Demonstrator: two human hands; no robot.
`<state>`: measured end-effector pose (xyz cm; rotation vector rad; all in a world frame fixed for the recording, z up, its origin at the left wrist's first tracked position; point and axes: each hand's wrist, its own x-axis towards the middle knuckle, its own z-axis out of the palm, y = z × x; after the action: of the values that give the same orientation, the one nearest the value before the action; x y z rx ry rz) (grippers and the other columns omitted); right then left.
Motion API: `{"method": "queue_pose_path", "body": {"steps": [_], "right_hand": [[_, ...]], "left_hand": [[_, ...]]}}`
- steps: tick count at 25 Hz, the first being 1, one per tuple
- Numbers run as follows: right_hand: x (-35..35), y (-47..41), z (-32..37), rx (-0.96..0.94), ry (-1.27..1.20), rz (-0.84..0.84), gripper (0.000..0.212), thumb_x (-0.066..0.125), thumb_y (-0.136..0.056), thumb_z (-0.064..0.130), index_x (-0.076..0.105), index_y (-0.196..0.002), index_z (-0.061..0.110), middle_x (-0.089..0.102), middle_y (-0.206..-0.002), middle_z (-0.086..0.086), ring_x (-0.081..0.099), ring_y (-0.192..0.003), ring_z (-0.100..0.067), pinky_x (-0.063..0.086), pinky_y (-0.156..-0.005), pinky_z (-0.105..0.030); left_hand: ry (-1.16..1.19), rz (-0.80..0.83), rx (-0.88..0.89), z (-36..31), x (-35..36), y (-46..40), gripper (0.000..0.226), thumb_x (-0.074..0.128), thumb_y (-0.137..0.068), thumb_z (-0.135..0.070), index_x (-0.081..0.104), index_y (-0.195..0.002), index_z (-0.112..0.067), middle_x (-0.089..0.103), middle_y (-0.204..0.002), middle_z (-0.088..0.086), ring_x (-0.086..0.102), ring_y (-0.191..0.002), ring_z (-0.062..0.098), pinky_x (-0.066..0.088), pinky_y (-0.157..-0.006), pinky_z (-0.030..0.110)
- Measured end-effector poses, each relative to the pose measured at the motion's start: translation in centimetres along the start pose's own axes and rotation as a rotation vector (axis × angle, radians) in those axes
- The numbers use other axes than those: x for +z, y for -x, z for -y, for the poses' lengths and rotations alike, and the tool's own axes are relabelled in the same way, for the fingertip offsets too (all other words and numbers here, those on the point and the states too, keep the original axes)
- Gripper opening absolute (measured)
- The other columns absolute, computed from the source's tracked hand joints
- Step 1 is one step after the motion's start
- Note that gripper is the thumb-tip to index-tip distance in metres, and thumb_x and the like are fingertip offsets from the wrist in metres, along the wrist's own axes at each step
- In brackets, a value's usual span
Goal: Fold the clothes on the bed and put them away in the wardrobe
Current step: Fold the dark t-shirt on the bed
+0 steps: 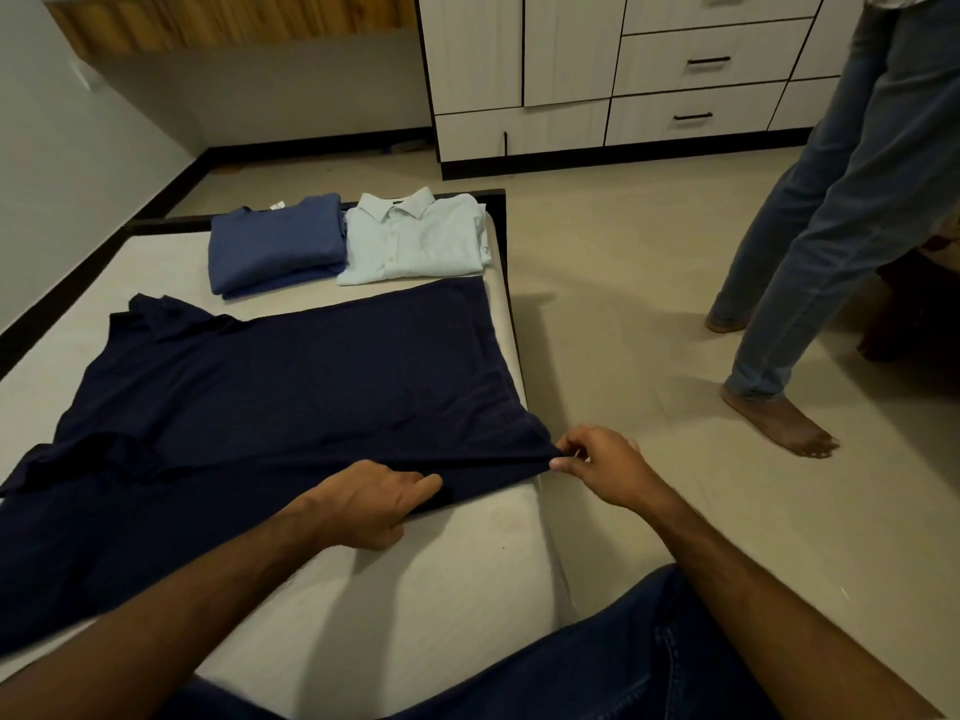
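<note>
- At the near right corner of the bed [441, 574], the right hand [605, 467] pinches the hem corner of the navy T-shirt [291, 397] between thumb and curled fingers, drawing the cloth taut just off the mattress edge.
- Just left of that pinch, the left hand [371, 504] rests on the same hem, its fingers curled over the edge of the cloth and its thumb lying along the fabric towards the right hand; the two hands are close together but apart.
- Away from the grip, to the left and further off, the navy T-shirt spreads flat across the mattress, its sleeves and neck end at the far left, with some rumpling near the left sleeve.
- Beyond the shirt, well apart from the hands, a folded blue garment [275, 246] lies at the foot end of the bed, a small white label showing at its top edge.
- Touching its right side is a folded pale shirt [415, 239], collar up and buttons visible, just beside the mattress's right edge.
- Behind these, across the tiled floor [623, 283], stands the wardrobe [571, 70], white with dark trim, its doors and drawers closed.
- To the right of the grip, another person [831, 200] in light jeans stands barefoot on the floor.
- Below the hands, the wearer's own leg in dark jeans [649, 662] sits against the bed's near edge.
</note>
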<state>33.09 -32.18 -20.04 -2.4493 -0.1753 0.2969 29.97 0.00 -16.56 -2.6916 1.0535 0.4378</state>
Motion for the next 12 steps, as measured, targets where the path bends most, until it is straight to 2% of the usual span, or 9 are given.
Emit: {"method": "queue_pose_path", "body": {"steps": [1, 3, 4, 6, 9, 10, 12], "right_hand": [[0.0, 0.2, 0.3, 0.000, 0.115, -0.040, 0.012, 0.066, -0.094, 0.039, 0.061, -0.089, 0.030, 0.059, -0.094, 0.013, 0.057, -0.089, -0.011, 0.041, -0.089, -0.038], [1.0, 0.6, 1.4, -0.062, 0.191, -0.246, 0.008, 0.062, -0.096, 0.031, 0.056, -0.097, 0.027, 0.055, -0.100, 0.010, 0.054, -0.093, -0.015, 0.041, -0.086, -0.038], [1.9, 0.9, 2.2, -0.134, 0.199, -0.363, 0.012, 0.062, -0.094, 0.023, 0.054, -0.103, 0.025, 0.053, -0.106, 0.007, 0.052, -0.096, -0.017, 0.041, -0.083, -0.036], [3.7, 0.9, 3.8, -0.318, 0.249, -0.441, 0.030, 0.061, -0.088, 0.015, 0.056, -0.116, 0.024, 0.052, -0.120, 0.004, 0.049, -0.107, -0.019, 0.039, -0.085, -0.035], [5.9, -0.6, 6.5, -0.638, 0.438, -0.310, 0.032, 0.054, -0.091, 0.028, 0.062, -0.122, 0.025, 0.054, -0.133, 0.004, 0.051, -0.122, -0.019, 0.039, -0.099, -0.038], [6.5, -1.4, 7.5, -0.656, 0.453, -0.232, 0.031, 0.052, -0.093, 0.028, 0.063, -0.121, 0.023, 0.055, -0.132, 0.003, 0.053, -0.122, -0.020, 0.040, -0.100, -0.039], [6.8, -3.7, 9.3, -0.570, 0.422, -0.121, 0.032, 0.053, -0.095, 0.021, 0.062, -0.125, 0.021, 0.055, -0.132, 0.002, 0.052, -0.122, -0.023, 0.039, -0.101, -0.040]], "left_hand": [[0.041, 0.024, 0.023, -0.1, -0.2, 0.2, 0.032, 0.047, -0.086, -0.020, 0.038, -0.116, -0.026, 0.048, -0.088, -0.009, 0.048, -0.068, 0.014, 0.030, -0.055, 0.028], [0.173, 0.068, 0.022, 0.1, -0.3, 0.8, 0.028, 0.051, -0.085, -0.023, 0.039, -0.110, -0.028, 0.049, -0.089, -0.011, 0.049, -0.070, 0.012, 0.034, -0.059, 0.028], [0.260, 0.083, -0.007, 0.4, -0.4, 1.1, 0.027, 0.053, -0.086, -0.026, 0.041, -0.111, -0.029, 0.052, -0.089, -0.012, 0.050, -0.071, 0.011, 0.037, -0.060, 0.028], [0.394, 0.094, -0.083, 1.7, -0.5, 2.2, 0.026, 0.054, -0.091, -0.032, 0.045, -0.116, -0.032, 0.055, -0.091, -0.013, 0.054, -0.075, 0.007, 0.044, -0.067, 0.028], [0.343, 0.078, -0.161, 5.0, 0.0, 4.7, 0.031, 0.054, -0.092, -0.031, 0.044, -0.122, -0.033, 0.053, -0.097, -0.017, 0.055, -0.082, 0.009, 0.048, -0.074, 0.032], [0.311, 0.076, -0.187, 6.3, 0.6, 5.8, 0.034, 0.055, -0.092, -0.030, 0.043, -0.123, -0.032, 0.050, -0.100, -0.017, 0.054, -0.083, 0.008, 0.048, -0.074, 0.032], [0.269, 0.078, -0.238, 8.7, 2.0, 8.1, 0.041, 0.061, -0.092, -0.032, 0.039, -0.127, -0.032, 0.044, -0.108, -0.019, 0.053, -0.086, 0.006, 0.046, -0.074, 0.029]]}}
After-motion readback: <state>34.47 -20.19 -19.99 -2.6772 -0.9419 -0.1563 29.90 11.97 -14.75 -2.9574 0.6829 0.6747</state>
